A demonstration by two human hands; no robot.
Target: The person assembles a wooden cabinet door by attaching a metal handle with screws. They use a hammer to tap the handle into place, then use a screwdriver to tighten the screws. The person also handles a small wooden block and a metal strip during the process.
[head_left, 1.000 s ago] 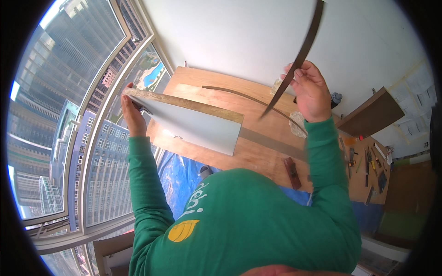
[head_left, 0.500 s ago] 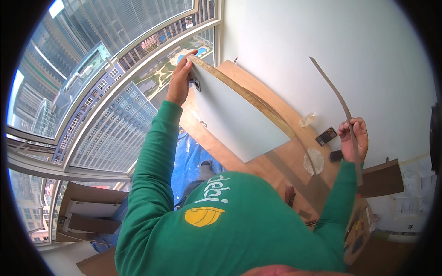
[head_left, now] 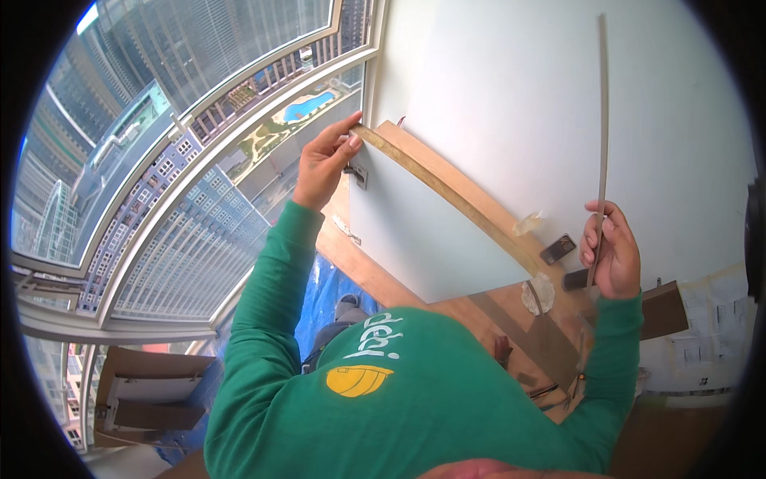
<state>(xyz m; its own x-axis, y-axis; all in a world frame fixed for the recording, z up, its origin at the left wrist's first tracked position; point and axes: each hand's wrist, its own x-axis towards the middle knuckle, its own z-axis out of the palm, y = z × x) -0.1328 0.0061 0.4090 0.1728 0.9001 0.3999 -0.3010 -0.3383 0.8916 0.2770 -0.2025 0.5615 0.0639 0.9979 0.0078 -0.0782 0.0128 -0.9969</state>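
Observation:
A white cabinet door panel [head_left: 431, 231] with a bare wood-coloured edge stands tilted on the wooden worktop [head_left: 371, 267]. My left hand [head_left: 323, 172] grips its upper left corner, the thumb on the near face and the fingers over the edge. Just below that hand, a metal hinge [head_left: 359, 176] is fixed to the panel. Off to the right, my right hand [head_left: 614, 251] pinches a long thin grey-brown strip [head_left: 602, 120] near its lower end. The strip points upward in front of the white wall, apart from the panel.
Past the panel's right end lie a crumpled clear wrapper [head_left: 527, 223], a phone-like device [head_left: 558, 249], a dark cup [head_left: 575, 279] and a whitish round patch [head_left: 538, 294]. Tools [head_left: 546, 393] lie nearer me. Large windows [head_left: 191, 191] line the left; a blue sheet [head_left: 321, 291] covers the floor.
The strip has swung from leaning left to nearly upright as my right hand turned. The panel's gripped corner sits slightly lower and further right in view, my left hand still on it.

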